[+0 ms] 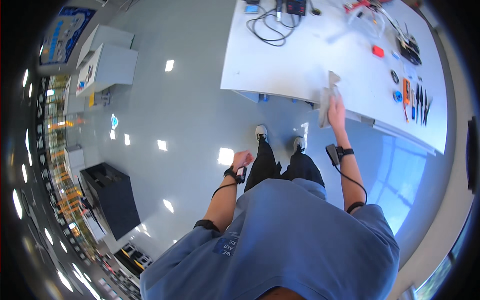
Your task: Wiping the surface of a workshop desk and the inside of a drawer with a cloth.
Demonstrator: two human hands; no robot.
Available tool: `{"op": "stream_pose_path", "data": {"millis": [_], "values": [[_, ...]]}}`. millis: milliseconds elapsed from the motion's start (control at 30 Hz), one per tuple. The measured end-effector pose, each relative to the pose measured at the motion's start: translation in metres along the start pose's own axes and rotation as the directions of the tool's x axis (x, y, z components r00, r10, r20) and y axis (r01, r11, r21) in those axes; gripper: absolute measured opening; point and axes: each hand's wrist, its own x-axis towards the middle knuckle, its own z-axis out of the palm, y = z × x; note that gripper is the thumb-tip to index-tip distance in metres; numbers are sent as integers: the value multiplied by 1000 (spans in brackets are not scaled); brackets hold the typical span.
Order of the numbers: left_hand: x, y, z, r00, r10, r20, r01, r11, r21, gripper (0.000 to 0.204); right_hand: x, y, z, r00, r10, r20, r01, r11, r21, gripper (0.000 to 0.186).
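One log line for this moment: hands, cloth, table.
right hand: gripping cloth by near edge of table | left hand: no held object visible | on table: red block

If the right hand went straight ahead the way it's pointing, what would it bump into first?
Probably the white table: the right hand, gripping a pale cloth, points across it from the near side. One view leaves the hand's height unclear, so it might instead pass above.
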Motion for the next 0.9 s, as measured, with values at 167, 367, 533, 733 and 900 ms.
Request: {"op": "stream_pose_path", "data": {"millis": [167, 367, 533, 733, 900], "values": [[-34, -63, -87, 973, -135, -188, 132, 991, -28, 29, 51, -1, 121, 955, -145, 260, 210, 946, -247, 47], [-81, -127, -123, 896, -329, -297, 262, 934, -242, 27, 49, -32, 213, 891, -353, 286, 450, 605, -657, 47], [-97, -113, -110, 886, -422, -194, 368, 892, -264, 30, 54, -86, 308, 800, -383, 463, 599, 565, -568, 48], [-70, -67, -137, 959, -209, -190, 171, 965, -200, 33, 38, -113, 343, 660, -443, 606, 747, 470, -471, 50], [-47, -2, -144, 957, 0, -290, -35, 992, -117, 33, 42, -71, 273, 820, -381, 429, 572, 579, -581, 52]]}}
